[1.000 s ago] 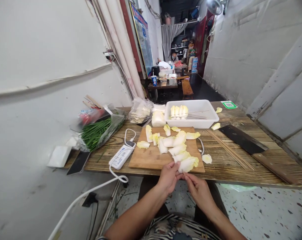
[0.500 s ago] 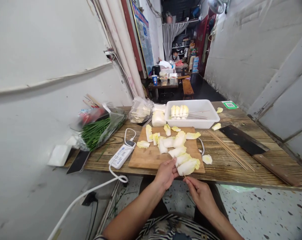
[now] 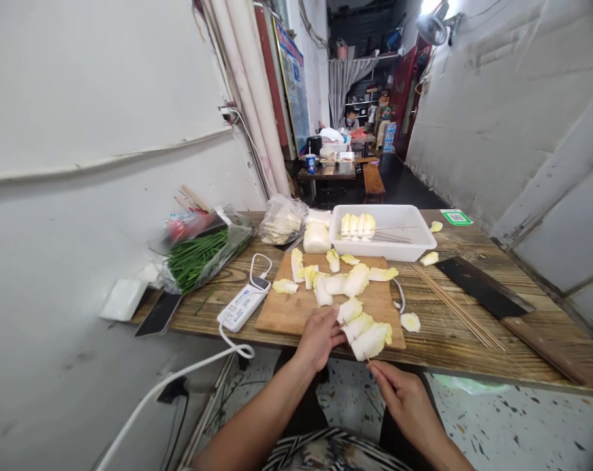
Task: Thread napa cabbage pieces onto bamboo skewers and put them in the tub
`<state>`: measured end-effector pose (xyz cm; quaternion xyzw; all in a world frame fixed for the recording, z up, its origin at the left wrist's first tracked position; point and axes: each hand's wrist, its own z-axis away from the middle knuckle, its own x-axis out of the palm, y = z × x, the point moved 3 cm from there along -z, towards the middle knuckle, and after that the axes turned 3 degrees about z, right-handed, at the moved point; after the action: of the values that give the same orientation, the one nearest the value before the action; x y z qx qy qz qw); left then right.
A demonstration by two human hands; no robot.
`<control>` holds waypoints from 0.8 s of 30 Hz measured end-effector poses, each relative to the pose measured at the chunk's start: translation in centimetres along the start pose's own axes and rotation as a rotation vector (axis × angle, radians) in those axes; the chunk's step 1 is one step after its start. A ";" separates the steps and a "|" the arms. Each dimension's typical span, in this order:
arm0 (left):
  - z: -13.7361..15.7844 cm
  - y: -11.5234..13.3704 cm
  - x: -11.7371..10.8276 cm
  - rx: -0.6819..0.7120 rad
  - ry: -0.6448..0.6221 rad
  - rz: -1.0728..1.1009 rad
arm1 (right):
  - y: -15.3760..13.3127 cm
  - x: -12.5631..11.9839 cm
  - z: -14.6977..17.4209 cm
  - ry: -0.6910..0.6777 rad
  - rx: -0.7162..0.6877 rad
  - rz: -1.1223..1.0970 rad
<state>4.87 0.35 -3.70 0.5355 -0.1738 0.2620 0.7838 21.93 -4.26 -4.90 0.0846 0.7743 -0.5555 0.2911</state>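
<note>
My right hand (image 3: 399, 392) pinches the near end of a thin bamboo skewer, close below the board's front edge. Several pale napa cabbage leaves (image 3: 371, 341), white with yellow frilly edges, lie in a row beyond it, the nearest ones threaded on the skewer. My left hand (image 3: 320, 337) closes its fingers on the left edge of the farther leaves in this row; whether the farthest leaf (image 3: 350, 310) is pierced I cannot tell. Other cabbage leaves (image 3: 357, 281) are spread over the wooden cutting board (image 3: 279, 317) behind.
A white plastic tub (image 3: 383, 248) holds skewered cabbage. Bamboo skewers (image 3: 456, 307) and a cleaver (image 3: 482, 288) lie right. A power strip (image 3: 243, 305), bagged green chives (image 3: 198, 258), another bag (image 3: 282, 221) and a cabbage chunk (image 3: 316, 237) are left. A person (image 3: 352, 118) sits far back.
My left hand has shifted farther up the row, onto the farther leaves, which sit closer against the skewered ones. My right hand keeps its pinch on the skewer. The view has tilted slightly.
</note>
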 end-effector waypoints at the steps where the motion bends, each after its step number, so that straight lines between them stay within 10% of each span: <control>1: -0.1 0.1 0.0 -0.012 0.015 0.007 | 0.0 0.1 0.0 -0.008 -0.006 0.008; 17: -0.2 -0.6 1.0 -0.047 -0.041 0.053 | 0.9 -0.2 -0.6 0.074 -0.073 0.093; 20: 0.3 0.2 -0.1 0.179 -0.057 -0.263 | 0.9 -1.3 -0.3 0.134 -0.083 0.113; 24: 0.6 3.5 -4.0 0.750 0.282 -0.992 | 1.2 -3.0 0.5 0.239 -0.094 0.137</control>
<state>-0.42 -0.12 -3.02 0.7505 0.3033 -0.0211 0.5867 25.05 -3.72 -4.34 0.1890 0.8211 -0.4833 0.2378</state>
